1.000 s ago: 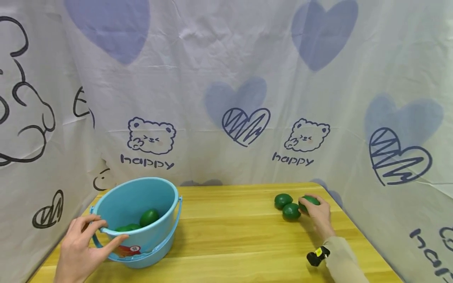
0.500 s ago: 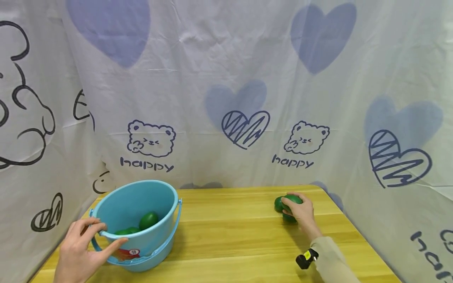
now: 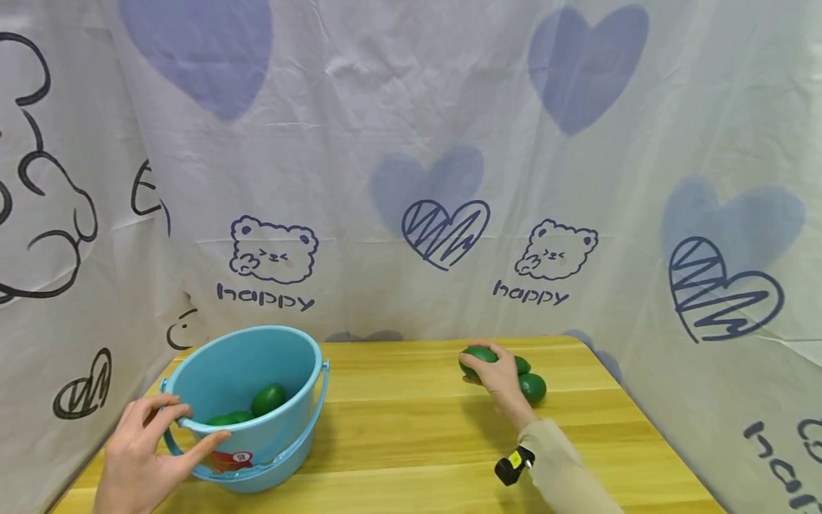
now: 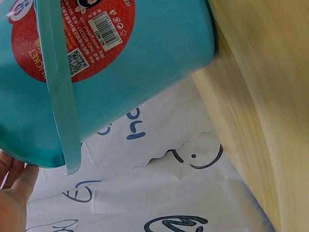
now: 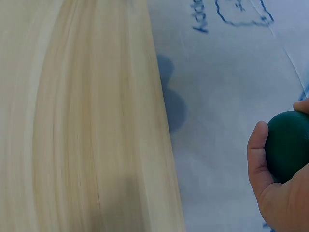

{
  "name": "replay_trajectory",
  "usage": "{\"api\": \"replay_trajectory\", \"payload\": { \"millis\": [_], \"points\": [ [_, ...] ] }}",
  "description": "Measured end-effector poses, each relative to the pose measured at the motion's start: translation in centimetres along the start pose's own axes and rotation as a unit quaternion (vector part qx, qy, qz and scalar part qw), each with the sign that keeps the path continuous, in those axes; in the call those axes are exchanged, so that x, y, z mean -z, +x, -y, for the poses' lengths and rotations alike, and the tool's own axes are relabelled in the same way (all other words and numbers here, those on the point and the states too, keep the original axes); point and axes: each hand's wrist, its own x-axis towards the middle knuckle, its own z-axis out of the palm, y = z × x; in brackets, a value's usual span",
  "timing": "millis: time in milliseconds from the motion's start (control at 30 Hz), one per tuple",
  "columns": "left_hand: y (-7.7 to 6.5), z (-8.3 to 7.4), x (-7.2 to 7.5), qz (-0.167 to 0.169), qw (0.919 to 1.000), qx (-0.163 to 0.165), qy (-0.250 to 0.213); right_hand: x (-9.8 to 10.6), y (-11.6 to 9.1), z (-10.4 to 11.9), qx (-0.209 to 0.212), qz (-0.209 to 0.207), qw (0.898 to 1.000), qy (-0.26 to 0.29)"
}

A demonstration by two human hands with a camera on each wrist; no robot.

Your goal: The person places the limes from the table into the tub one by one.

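Note:
My left hand [image 3: 144,450] pinches the near left rim of a light blue plastic bucket [image 3: 282,435], which leans on the table. In the left wrist view, fingers [image 4: 24,183] bend over the rim beside the bucket's hanging handle [image 4: 60,96]. Several dark green oval fruits [image 3: 268,398] lie inside the bucket. My right hand [image 3: 501,375] grips another dark green oval fruit [image 3: 477,360] over the table's far right part. Thumb and fingers curl round this smooth fruit [image 5: 289,145] in the right wrist view. Behind the hand lie two more fruits [image 3: 532,388], one partly hidden.
The yellow wood-grain table [image 3: 398,428] has its far edge close to a white curtain [image 3: 359,178] printed with hearts and bears. Curtains also stand along both sides. A black device [image 3: 514,465] is strapped to the right wrist.
My right hand has taken a fruit from the right of the group and carried it left, past the other two. The left hand stays on the bucket's rim.

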Motion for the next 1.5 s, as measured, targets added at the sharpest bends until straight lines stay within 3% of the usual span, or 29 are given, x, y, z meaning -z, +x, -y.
{"api": "replay_trajectory", "payload": {
  "millis": [133,433,633,833,967,1267,1500],
  "points": [
    [0.0,0.0,0.1,0.009,1.0,0.002,-0.002,-2.5,-0.3,0.1,0.007,0.025,1.0,0.0],
    [-0.3,0.2,0.0,-0.005,0.9999,-0.001,-0.011,-7.1,-1.4,1.2,0.016,0.094,0.995,-0.006],
    [-0.1,0.1,0.1,0.0,0.9999,-0.002,-0.013,-9.1,-2.2,2.3,0.03,0.134,0.99,-0.012],
    [0.0,0.0,0.6,0.045,0.9986,0.027,0.003,-11.2,-2.9,3.5,0.044,0.15,0.988,-0.016],
    [0.1,0.0,0.7,0.058,0.9977,0.034,0.011,-12.6,-3.2,4.3,0.055,0.16,0.985,-0.019],
    [0.0,0.0,0.7,0.058,0.9978,0.03,0.006,-15.2,-4.5,6.1,0.082,0.213,0.973,-0.024],
    [0.3,-0.1,0.5,0.037,0.9992,0.011,-0.003,-17.0,-5.2,7.4,0.089,0.232,0.968,-0.038]
  ]
}}
